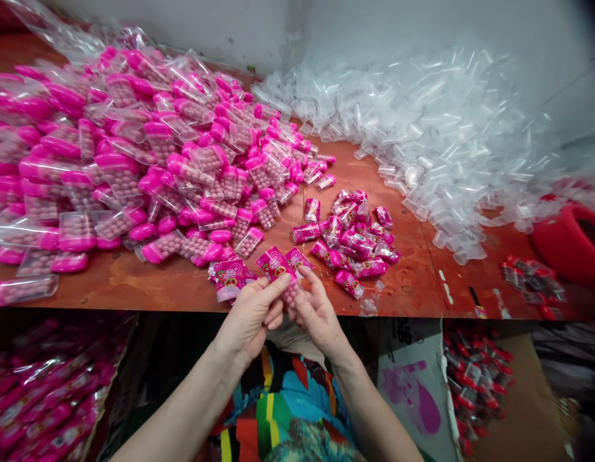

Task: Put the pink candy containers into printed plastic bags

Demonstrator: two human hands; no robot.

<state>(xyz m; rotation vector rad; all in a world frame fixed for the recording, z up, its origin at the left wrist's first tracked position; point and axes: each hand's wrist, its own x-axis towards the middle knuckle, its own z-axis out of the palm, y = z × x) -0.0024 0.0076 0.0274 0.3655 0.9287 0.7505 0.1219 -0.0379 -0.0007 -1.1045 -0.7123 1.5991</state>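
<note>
A tube of pink beads sits at the desk's front edge, grasped between the fingers of both hands. The left hand pinches it with the thumb on top, the other fingers curled; the right hand steadies the opposite side, index finger extended. Both forearms reach up from the near side, converging. More bead-filled, pink-capped tubes cover the desk's left; clear tubes heap along its back right. A red bowl tilts near the right edge, its dark contents unclear. Below the front edge, a left box holds pink packs, and a right box stands beside red-and-clear pieces.
</note>
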